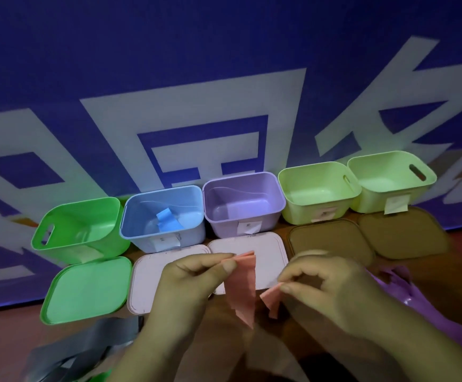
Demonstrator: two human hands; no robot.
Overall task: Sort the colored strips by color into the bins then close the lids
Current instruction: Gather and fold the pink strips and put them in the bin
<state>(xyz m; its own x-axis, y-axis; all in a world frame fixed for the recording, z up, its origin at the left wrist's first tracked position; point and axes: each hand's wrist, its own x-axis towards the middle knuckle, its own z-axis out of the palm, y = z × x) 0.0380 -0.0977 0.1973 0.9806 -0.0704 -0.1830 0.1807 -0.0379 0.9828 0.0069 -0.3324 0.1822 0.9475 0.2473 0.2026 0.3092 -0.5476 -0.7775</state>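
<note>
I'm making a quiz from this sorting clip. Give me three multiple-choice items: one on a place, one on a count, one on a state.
1. Where is the blue strip?
A. in the blue bin
B. in the purple bin
C. on a lid

2. How many bins stand in the row?
A. three
B. five
C. seven

3. How are the lids?
A. all shut
B. all off
C. two shut

Key: 1 A, it lies inside that bin; 2 B, one green, one blue, one purple, two pale green; 3 B, every lid lies flat in front of its open bin.
</note>
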